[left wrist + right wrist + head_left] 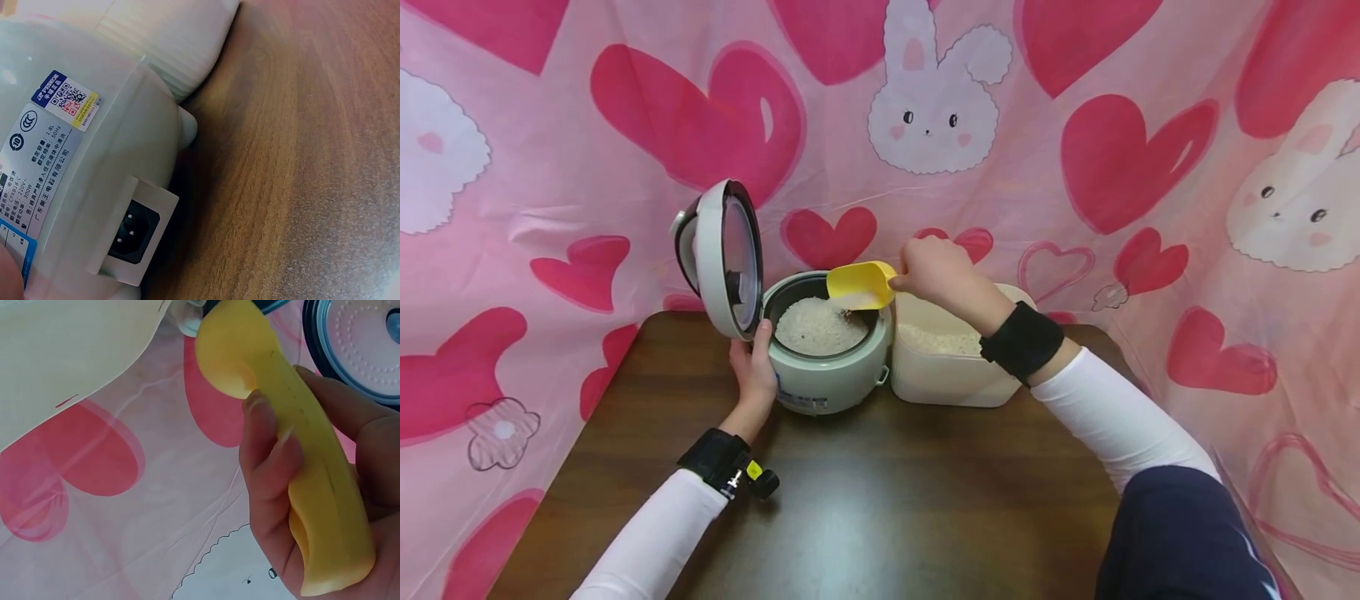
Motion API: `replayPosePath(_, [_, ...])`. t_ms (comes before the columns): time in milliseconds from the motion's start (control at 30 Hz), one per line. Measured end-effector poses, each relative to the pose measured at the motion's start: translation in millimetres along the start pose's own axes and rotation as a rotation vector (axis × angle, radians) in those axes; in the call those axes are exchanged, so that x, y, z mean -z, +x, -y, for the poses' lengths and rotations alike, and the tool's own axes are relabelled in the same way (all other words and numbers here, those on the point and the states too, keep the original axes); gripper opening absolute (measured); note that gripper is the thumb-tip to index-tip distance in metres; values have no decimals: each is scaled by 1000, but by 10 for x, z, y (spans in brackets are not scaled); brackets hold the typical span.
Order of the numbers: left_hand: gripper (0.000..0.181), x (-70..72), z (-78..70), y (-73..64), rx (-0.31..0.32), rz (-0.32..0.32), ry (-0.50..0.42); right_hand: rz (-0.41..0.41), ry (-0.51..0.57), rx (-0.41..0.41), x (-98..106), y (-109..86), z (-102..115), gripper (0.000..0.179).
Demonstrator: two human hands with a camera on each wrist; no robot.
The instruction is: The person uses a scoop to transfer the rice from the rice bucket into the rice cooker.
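Observation:
In the head view my right hand [938, 271] grips the handle of a yellow scoop [861, 284]. The scoop is tilted over a rice cooker [827, 392], with white rice at its mouth. More rice [820, 327] lies heaped in the cooker's dark inner pot. The right wrist view shows fingers [269, 447] curled round the scoop's handle [325, 487]. My left hand [754, 371] rests against the cooker's left side, thumb up near the rim; its other fingers are mostly hidden. The cooker's lid [726, 258] stands raised at the left.
A cream bin [951, 383] holding rice stands beside the cooker, right under my right forearm. Both stand on a brown wooden table [880, 500]. A pink cloth [835, 183] with hearts and rabbits hangs behind. A power socket [134, 231] shows on the cooker.

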State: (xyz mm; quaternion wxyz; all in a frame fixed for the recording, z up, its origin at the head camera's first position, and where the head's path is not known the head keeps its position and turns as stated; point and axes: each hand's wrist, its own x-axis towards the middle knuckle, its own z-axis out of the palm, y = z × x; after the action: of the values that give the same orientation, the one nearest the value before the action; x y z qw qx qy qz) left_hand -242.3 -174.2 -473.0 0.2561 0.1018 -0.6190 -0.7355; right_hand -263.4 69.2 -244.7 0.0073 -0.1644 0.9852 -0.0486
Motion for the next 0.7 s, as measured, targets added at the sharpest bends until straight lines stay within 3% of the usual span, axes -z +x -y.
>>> replayPosePath(433, [56,2,6,-44,45,18,-2,-90,-143,41,-208,-189,6,37])
replayPosePath(700, [57,-4,26,-41,33,14,-2,-150,-47,63,-350,-268,-165,38])
